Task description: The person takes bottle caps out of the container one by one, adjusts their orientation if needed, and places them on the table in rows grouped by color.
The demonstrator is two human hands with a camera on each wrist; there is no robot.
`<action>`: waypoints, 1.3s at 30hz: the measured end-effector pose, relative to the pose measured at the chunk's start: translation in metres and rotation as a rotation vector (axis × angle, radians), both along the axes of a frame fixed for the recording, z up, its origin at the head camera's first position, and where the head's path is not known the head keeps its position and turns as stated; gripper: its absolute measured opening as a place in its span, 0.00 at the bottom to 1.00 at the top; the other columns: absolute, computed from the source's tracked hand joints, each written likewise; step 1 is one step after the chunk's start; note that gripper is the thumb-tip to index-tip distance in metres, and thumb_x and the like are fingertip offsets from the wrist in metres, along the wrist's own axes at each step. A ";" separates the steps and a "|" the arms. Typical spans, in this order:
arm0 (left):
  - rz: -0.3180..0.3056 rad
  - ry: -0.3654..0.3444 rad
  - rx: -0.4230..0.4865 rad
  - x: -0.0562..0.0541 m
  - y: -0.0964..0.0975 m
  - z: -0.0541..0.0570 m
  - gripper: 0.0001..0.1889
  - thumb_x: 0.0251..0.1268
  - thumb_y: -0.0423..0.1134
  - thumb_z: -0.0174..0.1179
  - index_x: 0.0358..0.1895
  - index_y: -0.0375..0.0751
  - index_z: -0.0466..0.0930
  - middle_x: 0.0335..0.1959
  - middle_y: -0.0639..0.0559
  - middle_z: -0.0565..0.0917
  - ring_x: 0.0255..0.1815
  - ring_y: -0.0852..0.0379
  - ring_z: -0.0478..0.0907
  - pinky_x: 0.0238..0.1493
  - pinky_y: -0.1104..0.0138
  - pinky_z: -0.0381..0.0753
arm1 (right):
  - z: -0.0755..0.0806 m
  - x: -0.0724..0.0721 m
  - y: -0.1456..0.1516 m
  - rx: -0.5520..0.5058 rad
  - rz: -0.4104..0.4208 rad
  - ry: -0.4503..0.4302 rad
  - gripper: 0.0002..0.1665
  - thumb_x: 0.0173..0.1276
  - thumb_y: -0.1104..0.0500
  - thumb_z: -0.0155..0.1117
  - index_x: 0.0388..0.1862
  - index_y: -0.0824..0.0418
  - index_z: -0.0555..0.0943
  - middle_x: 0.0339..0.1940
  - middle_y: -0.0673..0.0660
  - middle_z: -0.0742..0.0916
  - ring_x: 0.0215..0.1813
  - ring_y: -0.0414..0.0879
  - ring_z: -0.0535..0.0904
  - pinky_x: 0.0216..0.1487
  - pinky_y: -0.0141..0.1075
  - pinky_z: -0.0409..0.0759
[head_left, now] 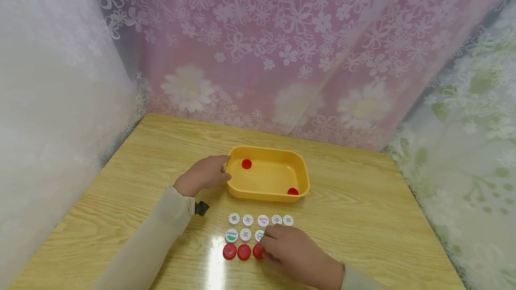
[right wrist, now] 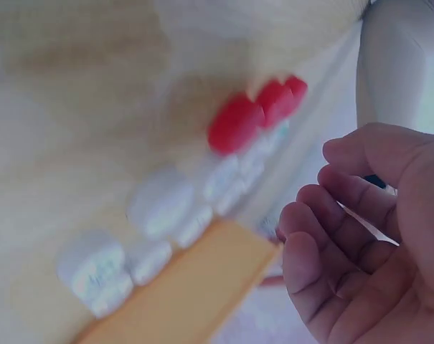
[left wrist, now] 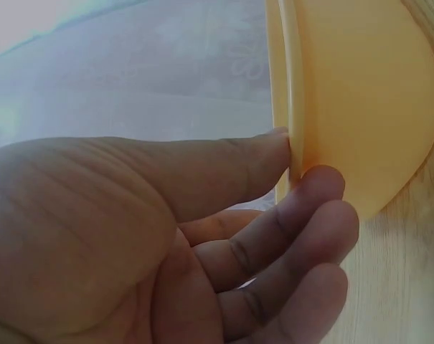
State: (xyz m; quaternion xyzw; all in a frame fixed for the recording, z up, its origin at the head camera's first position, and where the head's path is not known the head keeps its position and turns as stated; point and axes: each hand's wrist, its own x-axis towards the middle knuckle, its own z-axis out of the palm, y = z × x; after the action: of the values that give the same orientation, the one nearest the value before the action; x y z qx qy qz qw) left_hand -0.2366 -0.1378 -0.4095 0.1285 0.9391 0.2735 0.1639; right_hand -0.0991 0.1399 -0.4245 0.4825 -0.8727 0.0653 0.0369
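My left hand (head_left: 204, 174) is at the left end of a yellow plastic basin (head_left: 268, 195); in the left wrist view its thumb and fingers (left wrist: 321, 190) pinch the basin's rim. Two red bottle caps (head_left: 247, 164) lie inside the basin. In front of it, two rows of white bottle caps (head_left: 234, 218) and a row of red bottle caps (head_left: 243, 252) lie on the table. Over the right end of the nearer rows hovers my right hand (head_left: 296, 252), partly hiding some caps. In the right wrist view its fingers (right wrist: 303, 261) are loosely bent, with nothing between them.
The wooden table (head_left: 354, 218) reaches back to a pink flowered curtain (head_left: 258, 57). Pale curtains hang on the left (head_left: 52, 79) and right (head_left: 475, 147) sides. A small black piece (head_left: 201, 208) sits at the left cuff.
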 end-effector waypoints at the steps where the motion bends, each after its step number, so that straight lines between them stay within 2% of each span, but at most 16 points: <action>1: -0.003 0.002 0.001 0.000 0.000 0.000 0.36 0.75 0.43 0.62 0.80 0.37 0.61 0.38 0.51 0.82 0.33 0.54 0.76 0.39 0.62 0.76 | 0.004 -0.002 0.001 -0.005 -0.013 0.010 0.09 0.63 0.55 0.78 0.36 0.47 0.83 0.32 0.40 0.79 0.30 0.32 0.68 0.33 0.22 0.71; 5: -0.003 0.000 0.009 0.001 -0.001 0.000 0.36 0.75 0.42 0.62 0.80 0.37 0.60 0.37 0.51 0.81 0.32 0.55 0.76 0.39 0.62 0.76 | 0.025 -0.013 0.006 -0.052 -0.065 0.033 0.10 0.63 0.56 0.77 0.41 0.50 0.84 0.35 0.42 0.81 0.27 0.31 0.68 0.29 0.23 0.72; 8: 0.000 -0.004 0.008 0.001 -0.001 0.000 0.36 0.75 0.42 0.62 0.80 0.37 0.60 0.36 0.51 0.81 0.32 0.54 0.76 0.40 0.61 0.77 | 0.040 -0.030 0.012 -0.100 -0.101 0.048 0.11 0.63 0.57 0.77 0.43 0.51 0.84 0.37 0.44 0.82 0.25 0.31 0.68 0.26 0.24 0.71; 10: 0.000 -0.005 0.004 0.001 -0.002 0.000 0.36 0.75 0.42 0.62 0.80 0.37 0.60 0.37 0.51 0.82 0.33 0.54 0.76 0.42 0.61 0.78 | 0.047 -0.046 0.015 -0.123 -0.134 0.061 0.12 0.64 0.57 0.77 0.44 0.53 0.84 0.38 0.45 0.82 0.24 0.32 0.71 0.26 0.24 0.72; 14: 0.001 -0.004 -0.002 0.000 -0.003 0.000 0.36 0.75 0.43 0.62 0.80 0.37 0.60 0.39 0.51 0.83 0.35 0.54 0.77 0.46 0.59 0.80 | 0.061 -0.090 0.019 -0.114 -0.229 0.054 0.13 0.66 0.57 0.76 0.47 0.56 0.84 0.40 0.48 0.83 0.28 0.36 0.76 0.29 0.28 0.77; 17: 0.006 -0.005 -0.001 0.000 -0.004 0.000 0.36 0.75 0.43 0.62 0.80 0.38 0.60 0.40 0.50 0.83 0.36 0.54 0.77 0.47 0.58 0.80 | 0.068 -0.127 0.018 -0.057 -0.317 0.016 0.15 0.68 0.54 0.74 0.50 0.57 0.85 0.43 0.50 0.85 0.32 0.40 0.78 0.34 0.35 0.82; 20: 0.008 -0.009 0.003 -0.001 -0.004 -0.002 0.36 0.74 0.44 0.63 0.81 0.39 0.60 0.41 0.50 0.83 0.35 0.54 0.78 0.45 0.58 0.81 | 0.072 -0.158 0.017 0.031 -0.386 -0.059 0.16 0.70 0.53 0.73 0.51 0.60 0.85 0.44 0.54 0.86 0.39 0.47 0.82 0.43 0.43 0.85; 22: 0.008 -0.008 0.000 -0.002 -0.004 -0.003 0.37 0.74 0.44 0.63 0.81 0.39 0.61 0.41 0.51 0.83 0.34 0.55 0.78 0.44 0.59 0.80 | 0.072 -0.173 0.016 0.118 -0.431 -0.134 0.17 0.70 0.52 0.73 0.51 0.60 0.84 0.42 0.54 0.87 0.40 0.49 0.82 0.45 0.45 0.84; 25: 0.010 -0.009 -0.003 -0.002 -0.002 -0.003 0.37 0.74 0.45 0.64 0.81 0.40 0.61 0.40 0.51 0.83 0.34 0.55 0.78 0.43 0.59 0.81 | 0.067 -0.190 0.012 0.283 -0.490 -0.263 0.16 0.70 0.48 0.72 0.46 0.58 0.84 0.39 0.52 0.86 0.37 0.48 0.80 0.43 0.42 0.82; 29: 0.018 -0.006 -0.005 -0.002 -0.001 -0.003 0.37 0.74 0.45 0.64 0.80 0.39 0.61 0.40 0.51 0.83 0.35 0.54 0.78 0.46 0.58 0.81 | 0.056 -0.204 0.004 0.460 -0.564 -0.447 0.16 0.68 0.46 0.73 0.38 0.57 0.83 0.32 0.51 0.83 0.30 0.46 0.77 0.34 0.37 0.77; 32: 0.016 -0.002 -0.002 -0.001 -0.001 -0.003 0.36 0.74 0.44 0.63 0.80 0.39 0.62 0.41 0.51 0.83 0.37 0.54 0.78 0.49 0.57 0.81 | 0.050 -0.207 -0.003 0.579 -0.627 -0.533 0.17 0.64 0.46 0.76 0.33 0.57 0.83 0.24 0.50 0.79 0.24 0.44 0.74 0.27 0.35 0.72; 35: 0.014 -0.001 0.000 0.000 -0.001 -0.002 0.36 0.74 0.44 0.63 0.80 0.38 0.62 0.41 0.51 0.83 0.37 0.55 0.78 0.51 0.56 0.81 | 0.048 -0.205 -0.010 0.695 -0.649 -0.540 0.20 0.60 0.45 0.79 0.23 0.55 0.81 0.18 0.49 0.74 0.20 0.43 0.70 0.24 0.34 0.68; 39: 0.019 -0.004 -0.001 0.001 -0.001 -0.002 0.36 0.74 0.44 0.63 0.80 0.39 0.61 0.40 0.51 0.83 0.37 0.55 0.78 0.50 0.57 0.81 | 0.051 -0.197 -0.019 0.747 -0.660 -0.570 0.26 0.61 0.47 0.79 0.13 0.53 0.74 0.14 0.47 0.71 0.17 0.41 0.67 0.24 0.33 0.66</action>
State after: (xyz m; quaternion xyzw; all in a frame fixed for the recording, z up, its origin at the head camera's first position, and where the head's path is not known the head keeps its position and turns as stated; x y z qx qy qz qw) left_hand -0.2358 -0.1387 -0.4118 0.1188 0.9400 0.2750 0.1633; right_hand -0.2966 0.1213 -0.3737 0.1280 -0.9163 -0.1349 -0.3546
